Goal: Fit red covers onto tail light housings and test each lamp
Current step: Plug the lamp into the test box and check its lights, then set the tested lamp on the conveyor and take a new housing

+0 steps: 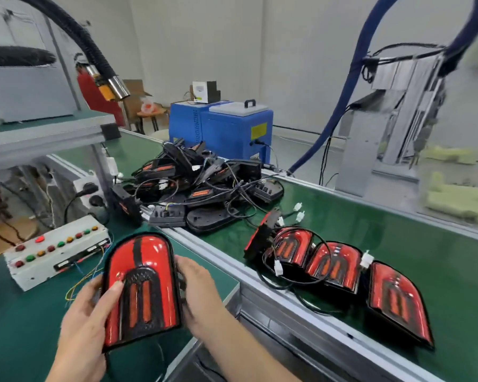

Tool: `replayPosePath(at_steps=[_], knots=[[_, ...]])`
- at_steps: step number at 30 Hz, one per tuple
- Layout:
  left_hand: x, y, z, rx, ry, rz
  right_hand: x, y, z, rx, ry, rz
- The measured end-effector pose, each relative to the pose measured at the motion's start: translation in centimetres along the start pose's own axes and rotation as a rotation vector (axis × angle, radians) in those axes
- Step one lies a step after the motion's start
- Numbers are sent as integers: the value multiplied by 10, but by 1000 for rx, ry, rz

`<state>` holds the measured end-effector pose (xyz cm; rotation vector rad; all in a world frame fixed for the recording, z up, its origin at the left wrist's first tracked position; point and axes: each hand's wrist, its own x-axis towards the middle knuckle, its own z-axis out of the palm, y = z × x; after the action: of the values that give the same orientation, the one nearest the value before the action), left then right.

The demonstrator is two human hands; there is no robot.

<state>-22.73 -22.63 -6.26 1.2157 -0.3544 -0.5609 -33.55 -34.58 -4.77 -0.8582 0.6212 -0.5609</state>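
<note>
Right now you've got one tail light (142, 288) held up in both hands over the near counter (20, 326), red cover facing you, rounded end away from you. Your left hand (90, 312) grips its left edge, thumb laid across the cover face, fingers curled behind. Your right hand (202, 290) grips the right edge, fingers wrapped round the back, so both are clamped on the lamp. A black wire hangs from the lamp's lower end. Left of it on the counter sits the white test box (57, 253) with rows of red, green and yellow buttons, loose coloured wires trailing from its near side. On the green belt (398, 230) to your right, three covered lamps (340, 267) lie in a row, touching, red faces up, with a fourth tilted on edge at the far end; their leads and white connectors lie looped across them. Farther back on the belt is a tangled pile of black housings (193, 188) with wiring. Behind that stands a blue machine (221, 130) with a black handle on top.
</note>
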Motion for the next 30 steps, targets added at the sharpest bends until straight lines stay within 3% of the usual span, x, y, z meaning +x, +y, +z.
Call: replayPosePath(at_steps=[5, 11, 16, 22, 30], knots=[[7, 13, 51, 36, -177, 29, -20, -19, -21, -78, 17, -177], [7, 22, 167, 83, -570, 25, -56, -78, -85, -1, 363, -404], [2, 0, 273, 221, -762, -28, -77, -142, -154, 137, 641, -353], [-5, -32, 315, 625, -758, 132, -68, -167, -207, 179, 830, -325], [-18, -52, 265, 907, -534, 258, -43, -159, -242, 32, 890, -184]])
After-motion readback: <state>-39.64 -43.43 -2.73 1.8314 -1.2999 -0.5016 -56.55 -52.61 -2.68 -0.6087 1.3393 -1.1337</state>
